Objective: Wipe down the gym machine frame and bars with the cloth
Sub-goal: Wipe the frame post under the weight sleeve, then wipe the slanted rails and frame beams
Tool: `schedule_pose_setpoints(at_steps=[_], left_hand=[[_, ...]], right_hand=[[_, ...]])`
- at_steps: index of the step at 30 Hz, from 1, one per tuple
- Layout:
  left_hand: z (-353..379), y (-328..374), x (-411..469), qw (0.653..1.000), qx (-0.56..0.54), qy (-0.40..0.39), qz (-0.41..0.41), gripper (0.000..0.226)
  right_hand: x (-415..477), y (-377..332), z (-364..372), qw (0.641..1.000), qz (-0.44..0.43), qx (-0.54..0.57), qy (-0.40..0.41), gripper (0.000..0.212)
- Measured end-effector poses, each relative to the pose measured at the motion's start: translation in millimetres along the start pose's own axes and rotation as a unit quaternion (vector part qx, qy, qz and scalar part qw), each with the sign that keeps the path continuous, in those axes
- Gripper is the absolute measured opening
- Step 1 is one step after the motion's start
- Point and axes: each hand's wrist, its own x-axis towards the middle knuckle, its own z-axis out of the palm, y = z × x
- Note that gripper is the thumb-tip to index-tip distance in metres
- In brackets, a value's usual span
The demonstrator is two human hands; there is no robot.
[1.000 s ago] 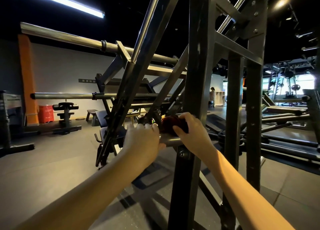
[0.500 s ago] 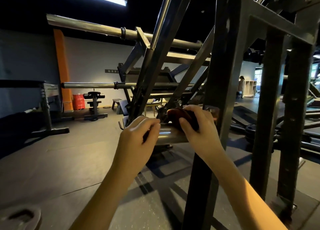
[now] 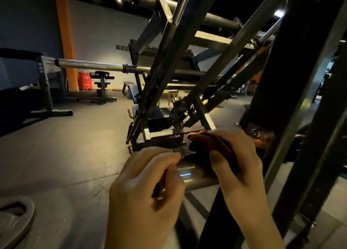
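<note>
Both hands dropped lower in view, left hand (image 3: 144, 190) gripping the chrome bar (image 3: 189, 173), right hand (image 3: 242, 171) at 3 o'clock squeezing the red cloth (image 3: 208, 145) onto it, guessing most of the frame (image 3: 293, 70) remained.

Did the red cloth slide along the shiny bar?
No. The dark red cloth, under the right hand, is still on the short shiny metal bar beside the dark upright frame post, as before.

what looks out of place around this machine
A weight plate lies flat on the floor at lower left, not racked. Nothing else stands out; the cloth sits on the bar.
</note>
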Motion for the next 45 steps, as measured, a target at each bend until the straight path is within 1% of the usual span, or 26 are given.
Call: schedule_pose_setpoints(at_steps=[3, 8, 14, 17, 21, 24, 27, 30, 33, 35, 38, 39, 40, 42, 45], left_hand=[[-3, 8, 2, 1.000, -0.001, -0.015, -0.027, 0.018], [-15, 23, 10, 0.993, 0.012, -0.074, -0.097, 0.022], [-15, 40, 19, 0.972, -0.001, -0.068, -0.226, 0.023], [-19, 47, 24, 0.958, 0.000, -0.085, -0.274, 0.026], [-27, 52, 33, 0.928, -0.001, -0.152, -0.340, 0.029], [-32, 55, 46, 0.903, -0.009, -0.200, -0.381, 0.022], [-36, 59, 60, 0.882, 0.002, -0.243, -0.404, 0.013], [-38, 61, 72, 0.858, 0.012, -0.287, -0.427, 0.011], [-38, 62, 82, 0.835, 0.021, -0.331, -0.439, 0.010], [-39, 61, 95, 0.817, 0.019, -0.368, -0.443, 0.010], [-38, 54, 119, 0.774, 0.027, -0.461, -0.433, 0.017], [-36, 52, 130, 0.764, 0.031, -0.486, -0.423, 0.019], [-32, 52, 143, 0.763, 0.024, -0.494, -0.416, 0.019], [-19, 53, 174, 0.770, -0.047, -0.463, -0.437, 0.019], [17, 55, 232, 0.754, -0.190, -0.402, -0.484, 0.026]], right_hand=[[-2, -4, -6, 0.999, 0.029, 0.018, -0.020, 0.032], [1, -16, -17, 0.993, 0.087, 0.011, -0.075, 0.035], [14, -32, -36, 0.980, 0.127, -0.012, -0.152, 0.041], [18, -38, -42, 0.972, 0.149, -0.022, -0.182, 0.042], [26, -41, -44, 0.954, 0.188, -0.060, -0.227, 0.038], [37, -48, -45, 0.929, 0.229, -0.094, -0.275, 0.043], [51, -63, -47, 0.904, 0.254, -0.138, -0.315, 0.048], [63, -73, -49, 0.884, 0.244, -0.183, -0.354, 0.050], [74, -80, -49, 0.866, 0.270, -0.182, -0.380, 0.049], [84, -86, -51, 0.869, 0.300, -0.170, -0.354, 0.044], [102, -105, -67, 0.885, 0.366, -0.138, -0.253, 0.039], [109, -111, -74, 0.893, 0.369, -0.141, -0.217, 0.040], [117, -116, -82, 0.903, 0.355, -0.153, -0.185, 0.041], [138, -127, -97, 0.922, 0.307, -0.194, -0.130, 0.041], [176, -137, -112, 0.934, 0.237, -0.266, -0.039, 0.041]])
